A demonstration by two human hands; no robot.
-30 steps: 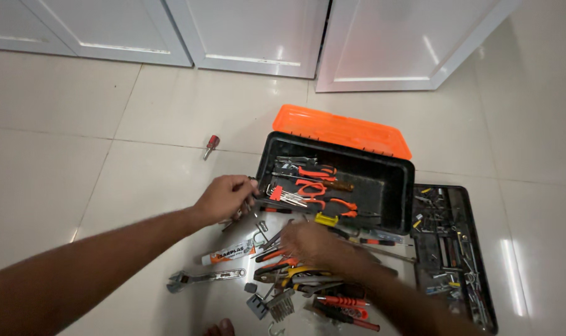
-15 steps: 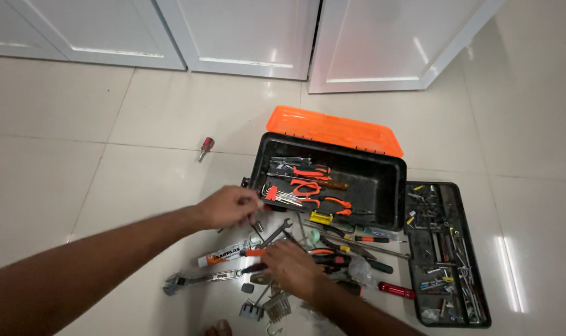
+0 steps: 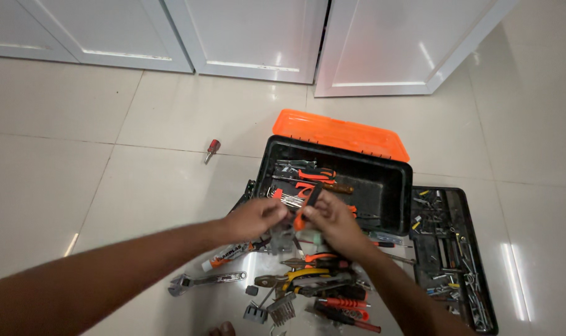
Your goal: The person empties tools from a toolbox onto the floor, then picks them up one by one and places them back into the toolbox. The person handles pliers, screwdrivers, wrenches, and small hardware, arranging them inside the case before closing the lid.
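The left hand (image 3: 256, 217) and right hand (image 3: 328, 214) are meeting, both gripping one orange-and-black tool (image 3: 305, 207) (kind unclear) near the toolbox (image 3: 392, 186).

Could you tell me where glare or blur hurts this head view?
Head view: bright streaks glare off the glossy floor tiles and white cabinet doors; the left hand and right hand look slightly soft; the black toolbox interior is dim.

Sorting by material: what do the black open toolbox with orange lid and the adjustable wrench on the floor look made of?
Black open toolbox with orange lid: likely moulded plastic, matt black walls, lid with a soft sheen and moulded ribs. Adjustable wrench: probably steel, bare silvery-grey, reflecting light off the tile.
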